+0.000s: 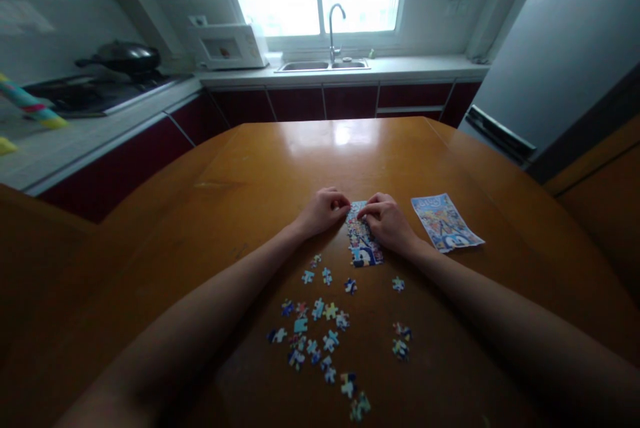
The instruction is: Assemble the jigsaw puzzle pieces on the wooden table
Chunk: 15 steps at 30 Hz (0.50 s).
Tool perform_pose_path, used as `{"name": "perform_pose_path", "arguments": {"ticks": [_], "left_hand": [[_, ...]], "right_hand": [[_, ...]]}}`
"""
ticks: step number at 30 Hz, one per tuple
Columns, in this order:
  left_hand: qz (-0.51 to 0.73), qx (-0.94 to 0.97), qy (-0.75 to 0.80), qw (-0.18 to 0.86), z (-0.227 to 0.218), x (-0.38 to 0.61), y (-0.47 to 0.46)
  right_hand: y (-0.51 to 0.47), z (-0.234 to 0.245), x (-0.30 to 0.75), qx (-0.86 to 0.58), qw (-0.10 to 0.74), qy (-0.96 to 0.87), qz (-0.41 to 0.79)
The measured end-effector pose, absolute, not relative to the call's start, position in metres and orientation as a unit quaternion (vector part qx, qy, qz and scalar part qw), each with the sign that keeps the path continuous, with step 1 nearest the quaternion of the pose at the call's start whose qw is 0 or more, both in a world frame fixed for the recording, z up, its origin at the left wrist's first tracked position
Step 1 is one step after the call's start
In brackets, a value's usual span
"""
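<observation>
A partly joined jigsaw puzzle (pixel 363 245) lies on the brown wooden table (pixel 280 168), a narrow colourful strip. My left hand (pixel 324 209) rests curled at the strip's upper left edge, fingertips touching it. At the upper right edge my right hand (pixel 387 221) is curled too, with its fingers pinched on the top of the strip. Whether either hand holds a loose piece is hidden. Several loose puzzle pieces (pixel 320 335) are scattered nearer to me, between my forearms.
A printed reference picture (pixel 445 221) lies to the right of my right hand. Beyond the table runs a kitchen counter with a sink and tap (pixel 333 48), a microwave (pixel 227 47) and a wok (pixel 125 55) on the stove. A grey fridge (pixel 545 61) stands at right.
</observation>
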State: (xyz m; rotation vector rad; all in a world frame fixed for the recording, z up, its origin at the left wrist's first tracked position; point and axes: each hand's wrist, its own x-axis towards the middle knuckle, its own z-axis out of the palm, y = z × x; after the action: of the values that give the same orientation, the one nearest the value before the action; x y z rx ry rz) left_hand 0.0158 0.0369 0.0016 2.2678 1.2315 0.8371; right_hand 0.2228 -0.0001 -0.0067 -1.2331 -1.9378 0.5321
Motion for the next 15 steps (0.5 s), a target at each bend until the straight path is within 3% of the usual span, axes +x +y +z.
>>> {"name": "perform_pose_path", "arguments": {"ticks": [15], "left_hand": [[0.299,0.866,0.380,0.132,0.0069,0.0109,0.0350]], "right_hand": [[-0.0010,-0.0056,0.2226,-0.485,0.383,-0.758,0.209]]}}
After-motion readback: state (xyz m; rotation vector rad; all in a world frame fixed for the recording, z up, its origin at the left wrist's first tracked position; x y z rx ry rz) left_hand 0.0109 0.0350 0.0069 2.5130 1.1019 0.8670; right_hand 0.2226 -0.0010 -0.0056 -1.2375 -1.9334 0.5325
